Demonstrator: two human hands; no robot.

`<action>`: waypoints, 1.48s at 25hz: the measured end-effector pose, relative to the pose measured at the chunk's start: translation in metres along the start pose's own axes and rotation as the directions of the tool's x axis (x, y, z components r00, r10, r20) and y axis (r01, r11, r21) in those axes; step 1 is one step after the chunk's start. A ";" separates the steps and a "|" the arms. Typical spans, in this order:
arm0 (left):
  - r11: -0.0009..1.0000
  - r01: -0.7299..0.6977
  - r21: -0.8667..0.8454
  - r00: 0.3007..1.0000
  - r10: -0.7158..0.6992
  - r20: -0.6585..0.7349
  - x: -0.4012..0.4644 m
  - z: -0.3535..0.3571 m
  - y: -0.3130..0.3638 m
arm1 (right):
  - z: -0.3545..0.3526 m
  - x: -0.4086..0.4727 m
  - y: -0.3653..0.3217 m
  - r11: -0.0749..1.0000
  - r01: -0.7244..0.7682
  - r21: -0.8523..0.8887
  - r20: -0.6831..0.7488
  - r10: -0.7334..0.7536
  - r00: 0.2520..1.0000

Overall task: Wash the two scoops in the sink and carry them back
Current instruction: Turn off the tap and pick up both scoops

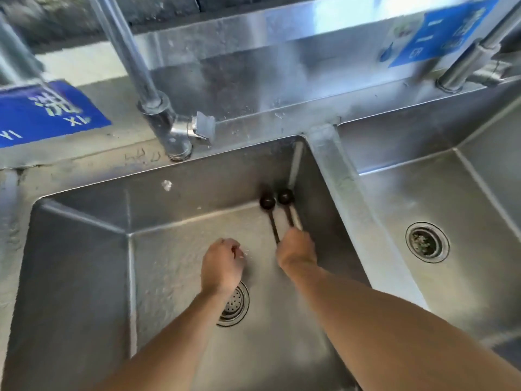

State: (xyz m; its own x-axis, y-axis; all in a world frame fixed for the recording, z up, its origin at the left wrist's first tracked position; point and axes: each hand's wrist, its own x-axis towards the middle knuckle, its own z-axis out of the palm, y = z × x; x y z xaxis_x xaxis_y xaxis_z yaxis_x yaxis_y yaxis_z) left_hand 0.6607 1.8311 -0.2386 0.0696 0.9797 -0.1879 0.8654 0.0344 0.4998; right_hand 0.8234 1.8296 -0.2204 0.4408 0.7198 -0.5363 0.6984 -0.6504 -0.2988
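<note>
Over the sink (84, 249), our right hand (296, 249) grips both scoops (276, 201); left hand (222, 263) loosely curled, empty. Wet handles could slip toward the drain (234, 306).

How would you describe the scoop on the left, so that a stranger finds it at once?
Look in the left steel sink basin, toward its far right corner. The right hand holds two dark round-bowled scoops side by side there. Yours is the left scoop, nearer the left hand.
</note>
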 end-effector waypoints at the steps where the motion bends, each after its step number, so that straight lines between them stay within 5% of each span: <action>1: 0.999 0.015 -0.031 0.999 -0.013 0.036 0.003 0.016 0.006 | 0.009 0.009 0.005 1.000 -0.019 -0.020 -0.022 0.019 1.000; 7: 0.993 0.080 -0.089 0.983 -0.064 0.171 0.046 0.080 0.036 | 0.036 0.060 0.011 0.999 -0.033 -0.029 -0.084 0.031 0.996; 10: 0.972 0.216 -0.094 0.965 -0.198 0.172 0.064 0.100 0.046 | 0.047 0.073 0.008 0.999 -0.036 0.008 -0.083 0.037 0.996; 18: 0.950 0.299 -0.088 0.948 -0.285 0.142 0.067 0.106 0.051 | 0.050 0.078 0.011 0.999 -0.031 -0.012 -0.077 0.030 0.997; 37: 0.969 0.224 0.107 0.974 -0.226 0.007 -0.044 -0.044 0.001 | -0.009 -0.067 -0.003 0.999 0.035 0.017 -0.018 -0.034 0.999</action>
State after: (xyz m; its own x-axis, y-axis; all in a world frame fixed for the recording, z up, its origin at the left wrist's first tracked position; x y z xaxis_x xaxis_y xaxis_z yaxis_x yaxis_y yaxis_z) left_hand 0.6365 1.7964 -0.1926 -0.1241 0.9451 -0.3022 0.9072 0.2314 0.3513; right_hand 0.7972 1.7855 -0.1766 0.4266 0.7459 -0.5115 0.7037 -0.6290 -0.3303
